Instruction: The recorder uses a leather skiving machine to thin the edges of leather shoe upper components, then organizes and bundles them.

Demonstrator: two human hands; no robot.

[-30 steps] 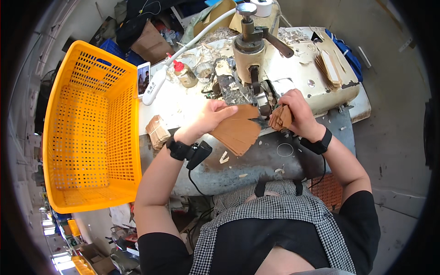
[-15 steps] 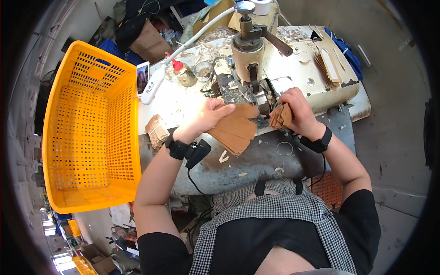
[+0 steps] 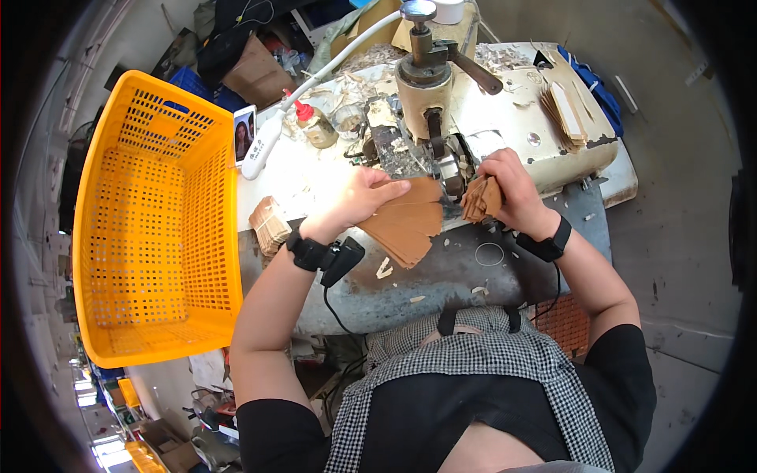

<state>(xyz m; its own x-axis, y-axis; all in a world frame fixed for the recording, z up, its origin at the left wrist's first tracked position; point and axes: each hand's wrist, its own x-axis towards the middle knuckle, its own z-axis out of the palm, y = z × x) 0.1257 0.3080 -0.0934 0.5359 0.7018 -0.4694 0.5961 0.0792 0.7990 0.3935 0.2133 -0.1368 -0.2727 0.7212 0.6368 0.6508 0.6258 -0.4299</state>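
My left hand (image 3: 364, 199) is closed on a fan of flat brown leather pieces (image 3: 406, 229), its thumb pressed on the top one. The far end of the top piece lies at the round metal working part (image 3: 451, 169) of a cream machine (image 3: 426, 98). To the right of that part, my right hand (image 3: 511, 189) grips a bunch of bent brown leather pieces (image 3: 480, 199). Its fingertips are partly hidden behind the bunch. A bundle of pale strips (image 3: 270, 226) lies left of my left wrist.
A large yellow plastic basket (image 3: 158, 347) stands at the left. A phone (image 3: 244, 135), a white lamp (image 3: 264, 150) and a red-capped bottle (image 3: 317, 128) sit behind my left hand. More strips (image 3: 564, 117) rest on the machine at right. A rubber band (image 3: 490, 255) and scraps lie on the metal tabletop.
The top leather piece in my left hand has shifted slightly, and the fan's edges sit a little differently. My right hand holds its bunch in nearly the same place.
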